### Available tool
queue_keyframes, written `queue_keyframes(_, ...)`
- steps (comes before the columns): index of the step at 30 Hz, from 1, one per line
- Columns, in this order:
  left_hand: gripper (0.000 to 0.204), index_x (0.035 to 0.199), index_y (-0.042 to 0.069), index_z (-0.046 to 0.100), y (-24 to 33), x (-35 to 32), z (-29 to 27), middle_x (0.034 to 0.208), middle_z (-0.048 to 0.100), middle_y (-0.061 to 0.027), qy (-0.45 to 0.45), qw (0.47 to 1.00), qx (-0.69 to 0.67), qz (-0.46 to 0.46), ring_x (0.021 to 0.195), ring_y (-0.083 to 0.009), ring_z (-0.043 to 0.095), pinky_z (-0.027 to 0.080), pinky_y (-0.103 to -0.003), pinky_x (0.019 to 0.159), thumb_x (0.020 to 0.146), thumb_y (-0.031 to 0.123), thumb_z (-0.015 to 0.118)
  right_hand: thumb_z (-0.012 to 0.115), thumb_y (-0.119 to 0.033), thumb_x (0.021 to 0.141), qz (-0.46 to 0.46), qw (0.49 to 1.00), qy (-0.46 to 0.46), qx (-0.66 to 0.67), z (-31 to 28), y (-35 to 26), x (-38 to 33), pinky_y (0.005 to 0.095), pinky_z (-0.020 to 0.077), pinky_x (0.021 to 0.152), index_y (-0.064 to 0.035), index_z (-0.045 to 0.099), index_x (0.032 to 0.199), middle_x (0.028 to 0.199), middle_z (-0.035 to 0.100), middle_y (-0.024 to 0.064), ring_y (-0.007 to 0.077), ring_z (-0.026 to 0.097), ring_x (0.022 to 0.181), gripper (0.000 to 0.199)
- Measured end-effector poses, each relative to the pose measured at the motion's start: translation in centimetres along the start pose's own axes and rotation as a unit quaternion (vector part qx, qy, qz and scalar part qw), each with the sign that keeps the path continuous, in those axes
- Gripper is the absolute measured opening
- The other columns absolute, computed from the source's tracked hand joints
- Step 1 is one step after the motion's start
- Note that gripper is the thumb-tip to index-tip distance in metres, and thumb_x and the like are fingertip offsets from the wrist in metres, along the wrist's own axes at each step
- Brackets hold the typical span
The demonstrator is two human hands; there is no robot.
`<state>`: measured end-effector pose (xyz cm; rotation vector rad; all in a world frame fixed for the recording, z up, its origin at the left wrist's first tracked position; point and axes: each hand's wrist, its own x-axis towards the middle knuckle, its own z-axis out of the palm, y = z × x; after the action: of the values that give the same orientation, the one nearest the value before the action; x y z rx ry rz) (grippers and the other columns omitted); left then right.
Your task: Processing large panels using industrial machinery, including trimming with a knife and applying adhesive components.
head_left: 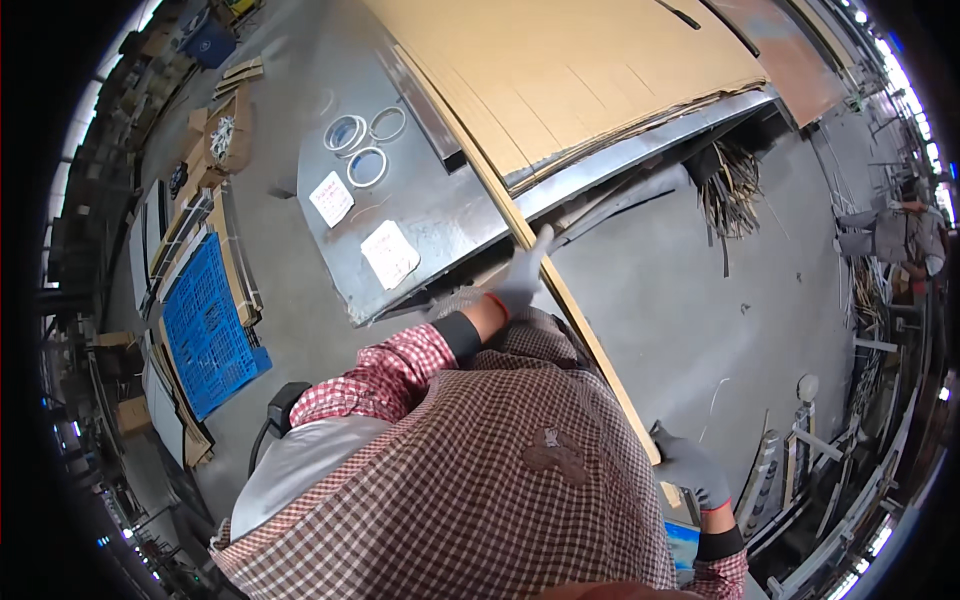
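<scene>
A long, narrow tan strip [592,352], seemingly cardboard, runs slantwise from the metal table past my right side. My left hand [522,278], in a grey glove, is closed on it near the table's front corner, with a finger showing along its edge. At the strip's near end, low on the right, my right hand [692,470], also gloved, grips it; part of those fingers is hidden. Beside the strip's far part lies a stack of flat cardboard sheets [590,85], slit in several places.
On the metal table [440,225] lie several tape rolls [367,167] and two pale label stacks [390,254]. A blue plastic pallet [213,325] is on the left floor. A bundle of thin strips [730,190] hangs under the bench. Metal profiles [800,455] stand at lower right.
</scene>
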<state>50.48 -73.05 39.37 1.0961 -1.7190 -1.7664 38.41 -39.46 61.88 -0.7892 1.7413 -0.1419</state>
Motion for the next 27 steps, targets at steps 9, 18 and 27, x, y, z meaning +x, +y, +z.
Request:
queue_keyframes(9,0.052,0.098,0.008,0.054,0.8,7.7,-5.0,0.078,0.051,-0.0029,0.039,0.952,-0.24,-0.185,0.062,-0.0122,0.049,0.043,-0.029,0.05,0.088,0.059,0.054,0.07,-0.048,0.063,-0.041,0.998,0.047,-0.023,-4.3,-5.8,5.0,0.0382,0.0463,0.071,0.0047,0.06,0.097,0.084,0.063,0.0211,0.0325,0.062,0.077,0.064)
queue_keyframes(18,0.036,0.1,0.014,0.06,-2.9,4.9,-8.1,0.082,0.049,0.0018,0.054,0.98,-0.12,-0.148,0.068,-0.0103,0.051,0.047,-0.025,0.056,0.093,0.049,0.053,0.071,-0.046,0.064,-0.099,0.992,0.062,0.042,-1.0,-5.4,19.4,0.0395,0.0446,0.08,0.0032,0.061,0.097,0.091,0.063,0.0218,0.0317,0.059,0.089,0.06)
queue_keyframes(27,0.06,0.122,-0.006,0.045,1.6,14.3,-15.1,0.107,0.057,-0.0334,0.176,0.919,0.349,0.05,0.102,-0.0471,0.055,0.045,-0.049,0.087,0.076,0.029,0.062,0.078,-0.044,0.063,-0.186,0.972,0.116,0.089,-2.4,-13.9,35.7,0.0323,0.0456,0.061,0.0002,0.066,0.083,0.074,0.065,0.0079,0.0182,0.059,0.066,0.05)
